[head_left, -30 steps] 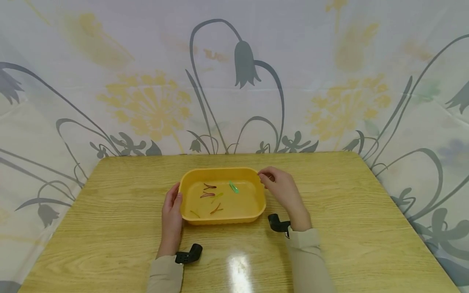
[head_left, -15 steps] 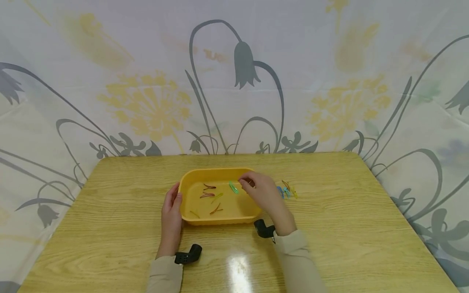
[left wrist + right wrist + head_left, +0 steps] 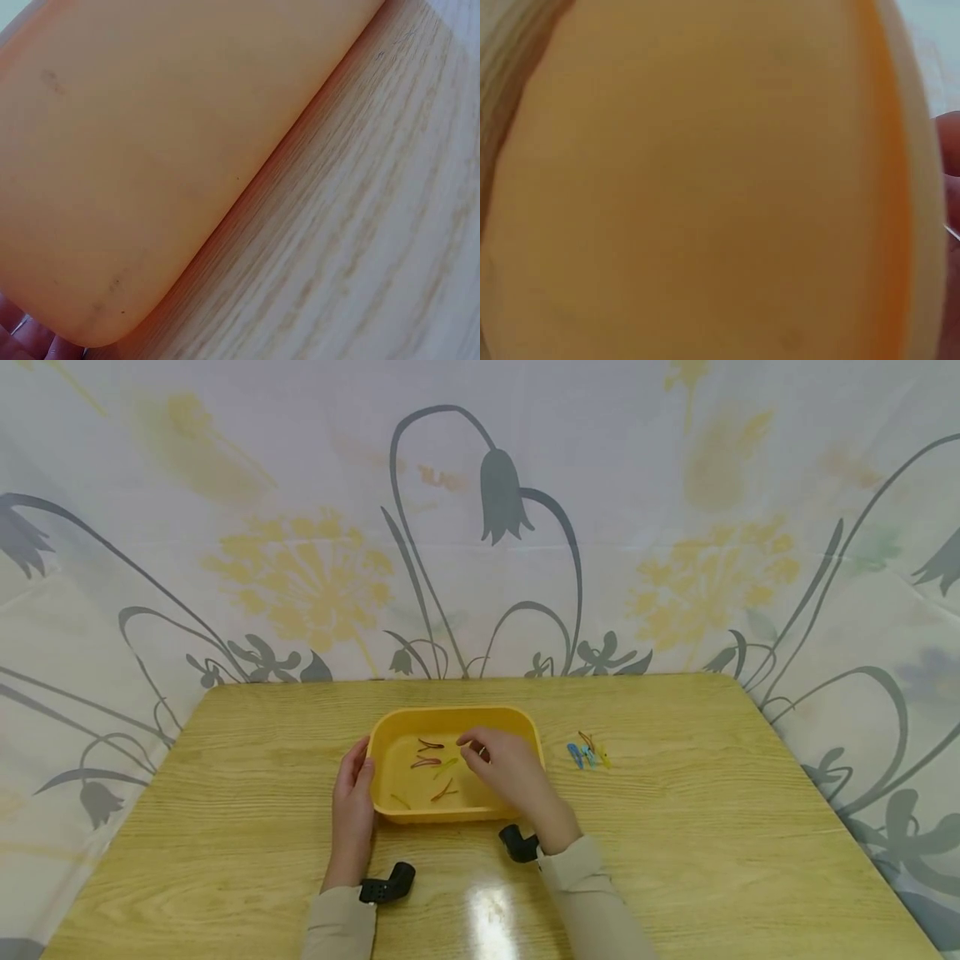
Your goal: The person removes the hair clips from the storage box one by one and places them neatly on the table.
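The left grip [image 3: 352,795] of the person holds the yellow box [image 3: 442,722] by its side: the fingers are along the outer wall and the thumb lies at the rim. This box is just to the right of the left grip, and it stands on a wooden surface [image 3: 247,827]. The right grip [image 3: 510,772] is above the inside of the box, with the fingers bent and the thumb near the forefinger. Whether something is pinched there, I cannot tell, because the fingertips are too small in the head view, and the right wrist view shows mostly the wall of the box.

To the left of the right grip, several thin clips lie on the bottom of the box. A dark red clip [image 3: 430,745] is the farthest from the person, and a pinkish clip [image 3: 426,762] lies below it. A yellow-green clip [image 3: 447,767] is near the fingertips of the right grip. Nearer to the person are an orange-brown clip [image 3: 443,791] and a thin yellowish clip [image 3: 401,801], which is the nearest of these to the left grip.

To the right of the right grip, outside the box, a small group of clips lies together: a blue clip [image 3: 575,756], a light blue clip [image 3: 589,757], a brown clip [image 3: 585,740] and a yellow clip [image 3: 604,757].
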`<action>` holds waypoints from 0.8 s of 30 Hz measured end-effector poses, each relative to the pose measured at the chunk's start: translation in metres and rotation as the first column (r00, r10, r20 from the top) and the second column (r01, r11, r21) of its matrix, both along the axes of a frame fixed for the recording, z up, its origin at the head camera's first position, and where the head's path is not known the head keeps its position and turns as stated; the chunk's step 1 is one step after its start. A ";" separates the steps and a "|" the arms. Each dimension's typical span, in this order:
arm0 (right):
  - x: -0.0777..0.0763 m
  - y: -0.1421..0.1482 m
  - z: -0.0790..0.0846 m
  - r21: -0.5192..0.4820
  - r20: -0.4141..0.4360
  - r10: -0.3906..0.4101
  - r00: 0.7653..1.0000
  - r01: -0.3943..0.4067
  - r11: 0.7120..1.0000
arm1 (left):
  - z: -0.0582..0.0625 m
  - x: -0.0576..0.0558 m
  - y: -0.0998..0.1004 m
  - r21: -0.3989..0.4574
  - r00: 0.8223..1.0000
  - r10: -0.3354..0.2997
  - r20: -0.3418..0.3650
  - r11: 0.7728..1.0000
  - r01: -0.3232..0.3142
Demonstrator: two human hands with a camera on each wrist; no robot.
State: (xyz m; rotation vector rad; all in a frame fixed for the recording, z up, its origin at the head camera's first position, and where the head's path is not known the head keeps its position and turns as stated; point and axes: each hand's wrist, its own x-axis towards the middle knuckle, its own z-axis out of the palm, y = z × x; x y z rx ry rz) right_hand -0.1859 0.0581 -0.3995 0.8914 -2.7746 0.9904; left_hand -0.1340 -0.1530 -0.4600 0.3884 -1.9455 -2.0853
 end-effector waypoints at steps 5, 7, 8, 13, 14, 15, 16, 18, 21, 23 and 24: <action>0.002 -0.005 -0.005 0.028 -0.007 0.006 1.000 -0.005 1.000 | 0.000 0.000 0.000 -0.003 1.000 0.001 0.005 1.000 -0.001; 0.003 -0.006 -0.006 0.018 0.011 0.011 1.000 -0.011 1.000 | 0.000 0.000 0.000 -0.004 1.000 0.000 0.005 1.000 0.000; 0.003 -0.007 -0.006 0.009 0.026 0.013 1.000 -0.013 1.000 | 0.001 0.000 0.000 -0.005 1.000 0.000 0.008 1.000 0.000; 0.005 -0.010 -0.008 -0.019 0.069 0.044 0.997 -0.043 0.999 | 0.001 -0.001 0.000 -0.030 1.000 0.014 0.023 0.999 -0.013; 0.005 -0.011 -0.009 -0.015 0.068 0.048 0.997 -0.047 0.999 | 0.001 -0.001 0.000 -0.035 1.000 0.018 0.025 0.999 -0.017; 0.005 -0.011 -0.010 -0.008 0.065 0.049 0.997 -0.049 0.999 | 0.001 -0.001 0.000 -0.040 0.999 0.020 0.026 0.999 -0.019; 0.004 -0.011 -0.011 -0.001 0.064 0.050 0.997 -0.050 0.999 | 0.001 -0.002 0.000 -0.045 0.999 0.023 0.024 0.999 -0.022; 0.003 -0.012 -0.013 0.013 0.071 0.048 0.996 -0.049 0.999 | 0.001 -0.002 0.000 -0.039 0.999 0.026 0.025 0.999 -0.025; 0.002 -0.012 -0.017 0.036 0.104 0.052 0.993 -0.056 0.998 | 0.002 -0.002 0.000 -0.024 0.999 0.028 0.028 0.999 -0.027; 0.001 -0.012 -0.019 0.062 0.126 0.054 0.991 -0.062 0.996 | 0.001 -0.002 0.000 -0.018 0.999 0.027 0.027 0.999 -0.027; 0.001 -0.012 -0.020 0.076 0.135 0.053 0.989 -0.064 0.995 | 0.002 -0.002 0.000 -0.019 0.999 0.027 0.027 0.999 -0.026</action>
